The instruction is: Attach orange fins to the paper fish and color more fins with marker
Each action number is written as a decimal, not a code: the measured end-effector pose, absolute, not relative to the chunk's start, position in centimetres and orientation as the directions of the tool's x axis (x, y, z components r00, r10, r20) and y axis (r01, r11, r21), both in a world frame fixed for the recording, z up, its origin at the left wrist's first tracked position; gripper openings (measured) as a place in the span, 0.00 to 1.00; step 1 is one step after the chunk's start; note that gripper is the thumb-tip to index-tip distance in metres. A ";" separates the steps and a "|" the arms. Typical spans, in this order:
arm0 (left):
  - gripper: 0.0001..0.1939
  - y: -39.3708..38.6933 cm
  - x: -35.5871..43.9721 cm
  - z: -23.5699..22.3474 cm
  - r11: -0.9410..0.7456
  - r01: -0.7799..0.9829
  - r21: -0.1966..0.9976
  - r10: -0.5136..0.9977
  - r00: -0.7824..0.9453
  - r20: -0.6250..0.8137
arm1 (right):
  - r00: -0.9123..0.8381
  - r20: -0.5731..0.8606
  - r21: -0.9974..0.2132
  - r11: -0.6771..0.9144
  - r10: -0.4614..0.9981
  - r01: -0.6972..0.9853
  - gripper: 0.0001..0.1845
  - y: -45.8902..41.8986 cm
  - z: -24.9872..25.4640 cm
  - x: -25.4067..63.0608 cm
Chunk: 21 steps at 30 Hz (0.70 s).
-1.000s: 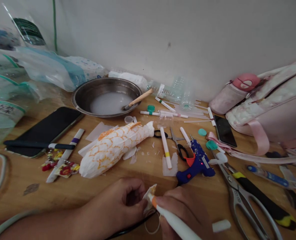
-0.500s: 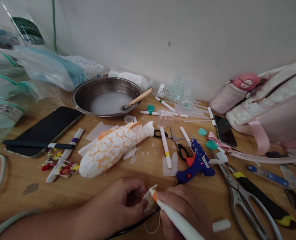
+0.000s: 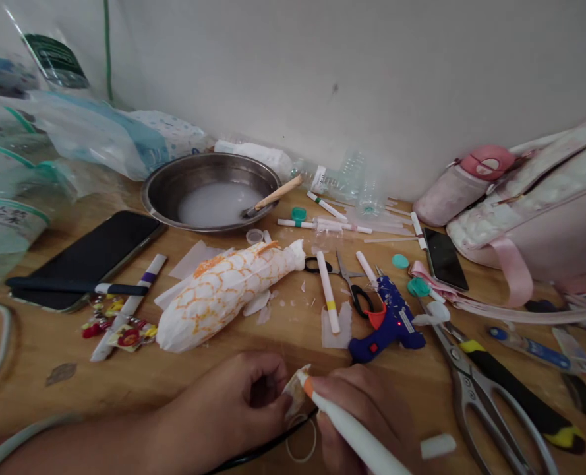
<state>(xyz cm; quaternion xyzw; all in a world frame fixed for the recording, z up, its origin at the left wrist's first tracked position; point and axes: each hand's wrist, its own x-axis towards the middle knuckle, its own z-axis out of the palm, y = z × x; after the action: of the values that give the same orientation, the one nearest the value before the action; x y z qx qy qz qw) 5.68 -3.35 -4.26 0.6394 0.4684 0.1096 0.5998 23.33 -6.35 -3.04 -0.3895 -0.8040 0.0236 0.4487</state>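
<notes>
My left hand (image 3: 233, 402) pinches a small scrap of white paper (image 3: 295, 396) at the near edge of the wooden table (image 3: 50, 343). My right hand (image 3: 366, 415) grips a white marker with an orange tip (image 3: 342, 429), and that tip rests on the scrap. Just beyond my hands lies a white paper fish with orange scale lines (image 3: 223, 293), untouched.
A blue glue gun (image 3: 389, 323), small scissors (image 3: 352, 284), large shears (image 3: 490, 389), loose markers (image 3: 328, 300) and caps (image 3: 418, 287) lie right of the fish. A steel bowl of cloudy liquid (image 3: 211, 191) stands behind it. A phone (image 3: 92, 257) lies left; a pink bag (image 3: 540, 211) right.
The marker tip has shifted slightly across the paper scrap. My hands stay in place, and nothing else on the table has moved.
</notes>
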 end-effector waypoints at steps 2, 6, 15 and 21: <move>0.08 -3.4 5.6 -4.4 0.153 0.461 0.874 0.728 0.546 -0.415 | -0.305 0.702 -0.380 0.700 0.644 0.605 0.08 -6.3 -3.0 23.5; 0.08 -3.5 5.5 -4.6 0.138 0.447 0.884 0.734 0.553 -0.395 | -0.323 0.688 -0.381 0.702 0.650 0.601 0.08 -6.3 -3.0 23.6; 0.09 -3.3 5.7 -4.2 0.169 0.469 0.867 0.727 0.534 -0.431 | -0.253 0.654 -0.480 0.650 0.713 0.589 0.08 -6.7 -3.2 23.2; 0.08 -3.4 5.7 -4.0 0.175 0.456 0.873 0.718 0.547 -0.430 | -0.304 0.669 -0.422 0.683 0.679 0.597 0.09 -6.8 -3.3 23.4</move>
<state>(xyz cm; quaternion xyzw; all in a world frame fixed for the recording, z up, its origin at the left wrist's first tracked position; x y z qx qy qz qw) 5.67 -3.36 -3.96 0.6331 0.4637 0.1075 0.6104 23.39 -6.75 -3.29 -0.3956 -0.8060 0.0470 0.4378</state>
